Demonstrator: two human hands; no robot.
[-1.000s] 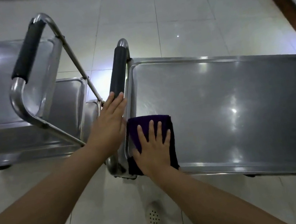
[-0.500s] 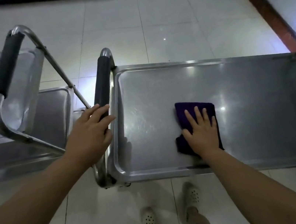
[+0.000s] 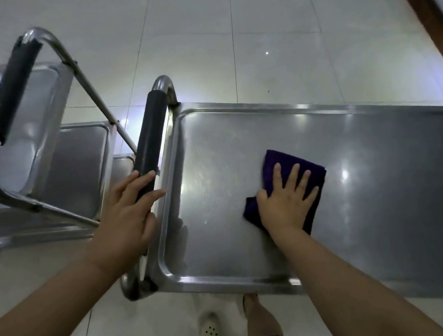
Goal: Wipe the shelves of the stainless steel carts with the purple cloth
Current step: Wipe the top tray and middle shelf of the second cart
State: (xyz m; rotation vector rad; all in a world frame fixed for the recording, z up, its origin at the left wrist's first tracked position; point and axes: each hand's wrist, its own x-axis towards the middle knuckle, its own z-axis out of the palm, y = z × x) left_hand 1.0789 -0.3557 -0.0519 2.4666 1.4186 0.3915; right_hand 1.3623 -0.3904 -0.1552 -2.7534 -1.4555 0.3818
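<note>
- Purple cloth (image 3: 294,175) — folded, lying flat on the top shelf (image 3: 391,184) of the nearer stainless steel cart, roughly mid-shelf and well apart from the raised rim on every side.
- Right hand (image 3: 288,201) — pressing down on the cloth with fingers straight and spread (palm covering the cloth's near half; its far edge and left corner are showing past the fingers).
- Left hand (image 3: 127,220) — resting on the near end of the cart's black-padded handle (image 3: 151,132), fingers extended and lying across the padding, thumb stretching towards the shelf rim.
- Top shelf — bare steel around the cloth, reflecting several bright light spots.
- Second cart (image 3: 49,171) — standing just beside the first on the left, its own padded handle (image 3: 9,92) tilting up, with two steel shelves showing beneath it.
- Floor (image 3: 279,28) — pale glossy tiles; a brown skirting strip (image 3: 427,7) is running along the right side.
- Perforated white shoe (image 3: 210,335) — showing below the shelf's near edge.
</note>
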